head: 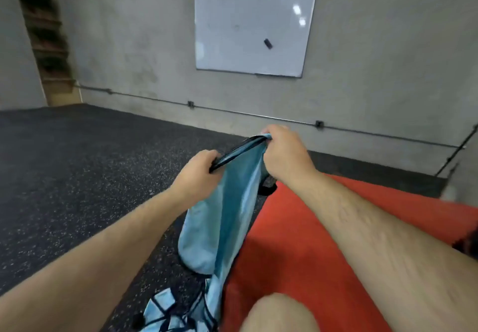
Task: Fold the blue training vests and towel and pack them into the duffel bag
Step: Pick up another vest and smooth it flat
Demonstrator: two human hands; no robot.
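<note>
black raised characters run along the top of the grey concrete wall point(362, 47), too blurred and cropped to read. below them hangs a white rectangular whiteboard point(253, 21) with a small black eraser point(268, 43) stuck to it; any marks on it are too faint to make out. a thin metal conduit point(232, 110) runs along the wall's base.

the left hand point(196, 173) and right hand point(284, 153) are both fisted, fingers curled tight around the dark-trimmed top edge of a light blue fabric training vest point(227, 215) — it hangs between the forearms, its lower part draping onto the dark speckled rubber floor point(77, 163) beside a red-orange mat point(297, 241). more blue cloth with dark trim point(168, 311) lies bunched on the floor below. a bare knee point(279, 313) sits over the mat.
</note>
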